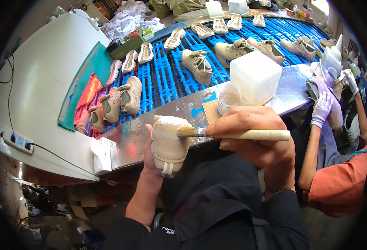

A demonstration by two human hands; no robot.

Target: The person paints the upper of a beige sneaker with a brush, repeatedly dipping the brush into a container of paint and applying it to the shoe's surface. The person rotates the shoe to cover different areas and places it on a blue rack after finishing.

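My left hand (pixel 150 159) holds a beige shoe upper (pixel 169 147), its heel turned toward me and its pull tab at the bottom. White material coats its upper edge, and a thin blue line crosses the heel. Between the fingers and thumb of my right hand (pixel 255 131) is a flat paintbrush (pixel 249 134) with a wooden handle. Its bristles touch the heel just below the whitened edge. Behind my right hand, a small translucent cup (pixel 229 98) stands on a piece of cardboard (pixel 211 112), close to a white plastic container (pixel 255 78).
A conveyor of blue slats (pixel 163 73) carries beige shoe uppers (pixel 199 66) and pale soles (pixel 174 38) past the metal ledge (pixel 183 107). At left, it meets a white machine housing (pixel 49 68) with a green flap (pixel 88 81) and red glow. A gloved co-worker (pixel 336 181) handles a shoe at right.
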